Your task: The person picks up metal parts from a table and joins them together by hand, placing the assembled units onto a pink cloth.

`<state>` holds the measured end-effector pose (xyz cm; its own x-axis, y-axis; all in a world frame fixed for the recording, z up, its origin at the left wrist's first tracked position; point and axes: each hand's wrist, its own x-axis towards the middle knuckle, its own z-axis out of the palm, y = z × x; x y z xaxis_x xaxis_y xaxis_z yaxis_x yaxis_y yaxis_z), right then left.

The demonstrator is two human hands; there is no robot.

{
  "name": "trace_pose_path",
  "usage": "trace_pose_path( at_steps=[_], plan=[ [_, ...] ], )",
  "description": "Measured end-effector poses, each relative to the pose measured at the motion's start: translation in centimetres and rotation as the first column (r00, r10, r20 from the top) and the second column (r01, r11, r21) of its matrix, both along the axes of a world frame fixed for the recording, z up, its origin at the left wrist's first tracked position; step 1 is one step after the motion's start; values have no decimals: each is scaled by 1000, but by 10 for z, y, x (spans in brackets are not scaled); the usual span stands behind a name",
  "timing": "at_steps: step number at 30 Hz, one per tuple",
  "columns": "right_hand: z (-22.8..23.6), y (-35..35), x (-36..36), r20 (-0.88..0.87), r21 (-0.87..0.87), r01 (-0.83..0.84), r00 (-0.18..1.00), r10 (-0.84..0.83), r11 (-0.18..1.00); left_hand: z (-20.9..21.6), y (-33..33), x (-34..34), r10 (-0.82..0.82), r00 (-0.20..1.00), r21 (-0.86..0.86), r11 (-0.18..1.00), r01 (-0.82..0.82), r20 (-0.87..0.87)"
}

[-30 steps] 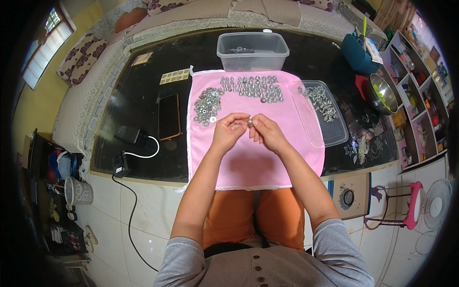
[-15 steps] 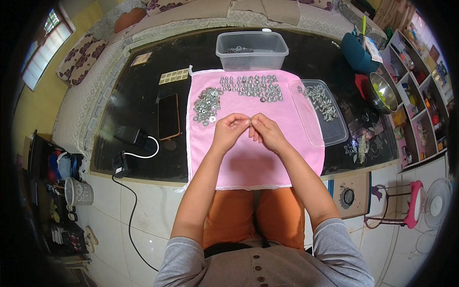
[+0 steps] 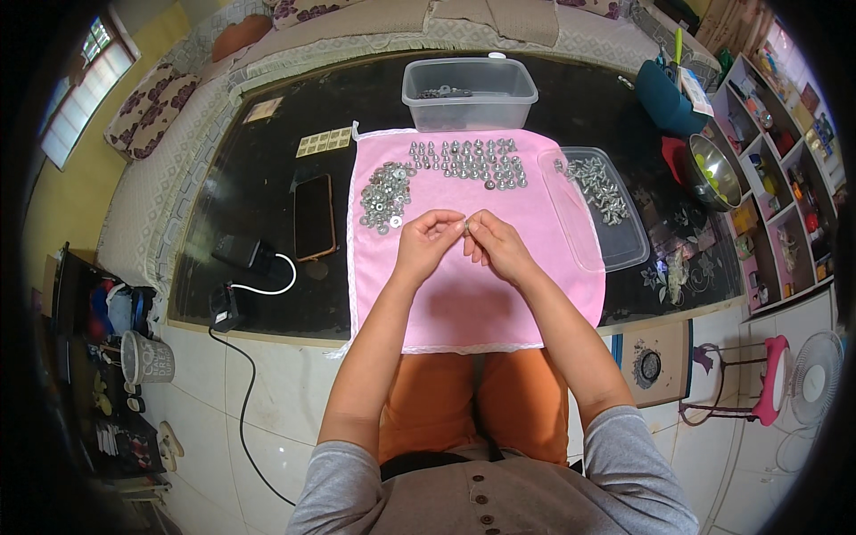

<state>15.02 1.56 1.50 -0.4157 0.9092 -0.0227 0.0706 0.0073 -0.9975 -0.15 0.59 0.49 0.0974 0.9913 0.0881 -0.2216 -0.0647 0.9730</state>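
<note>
While curled, both hands close together

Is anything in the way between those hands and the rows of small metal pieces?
Nothing visible: only bare pink cloth lies between the left hand, right hand and the rows of metal pieces.

A home (sofa with floral cushion).
</note>
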Motion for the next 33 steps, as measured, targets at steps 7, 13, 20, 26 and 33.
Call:
trace_pose_path(
  at_steps=[7, 13, 20, 26, 33],
  plan=[
    [0, 0, 0, 12, 12, 10, 1000, -10, 1000, 2, -1, 2, 20, 999, 22, 1000, -21, 51],
    [0, 0, 0, 27, 21, 6, 1000, -6, 1000, -1, 0, 0, 10, 1000, 36, 999, -9, -28],
    [2, -1, -1, 34, 2, -6, 999, 6, 1000, -1, 1, -1, 16, 1000, -11, 1000, -16, 9],
    [2, -1, -1, -6, -25, 37, 999, -38, 999, -2, 1, -2, 29, 999, -32, 999, -28, 26],
    [-2, 1, -1, -76, -30, 61, 995, -63, 998, -1, 1, -2, 42, 997, -41, 998, -39, 58]
  ],
)
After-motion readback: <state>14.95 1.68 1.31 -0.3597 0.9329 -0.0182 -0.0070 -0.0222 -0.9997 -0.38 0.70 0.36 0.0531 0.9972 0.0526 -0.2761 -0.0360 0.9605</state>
